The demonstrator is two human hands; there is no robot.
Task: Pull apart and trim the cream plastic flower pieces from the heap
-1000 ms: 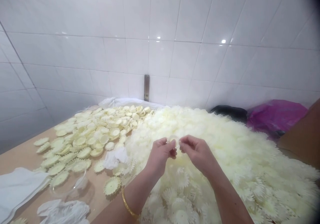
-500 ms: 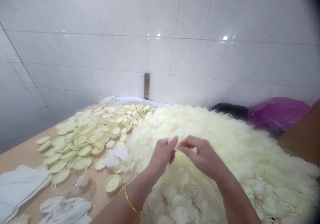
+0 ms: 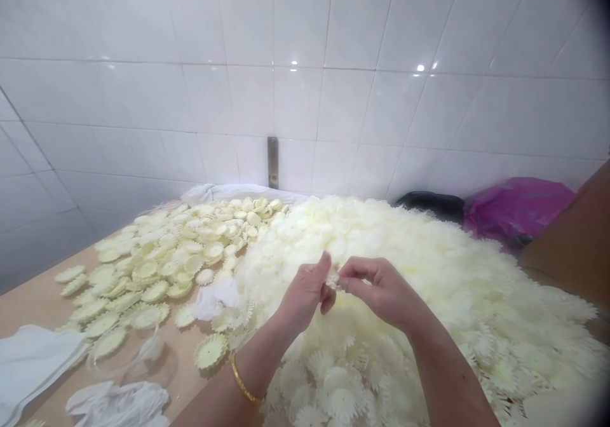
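Over a large heap of pale yellow frilled petal pieces [image 3: 419,268], both hands meet at a small cream piece [image 3: 332,279]. My left hand [image 3: 307,290] pinches it from the left, thumb pointing up, with a gold bracelet [image 3: 243,382] on the wrist. From the right, the thumb and forefinger of my right hand [image 3: 376,287] close on the same piece. Its details are too small to make out. To the left lies a pile of round, serrated cream discs [image 3: 166,255], with one disc [image 3: 210,351] apart near my left forearm.
Crumpled white material [image 3: 119,405] and a white sheet [image 3: 38,366] lie on the tan tabletop [image 3: 185,363] at left. Behind the heap are a black object [image 3: 431,204] and a magenta bag [image 3: 519,208], below a tiled wall [image 3: 295,103]. Brown skin or material shows at far right.
The whole view has shifted slightly, so the surroundings sit farther left. My left thumb is more upright, and more of the small cream piece shows between my fingers.
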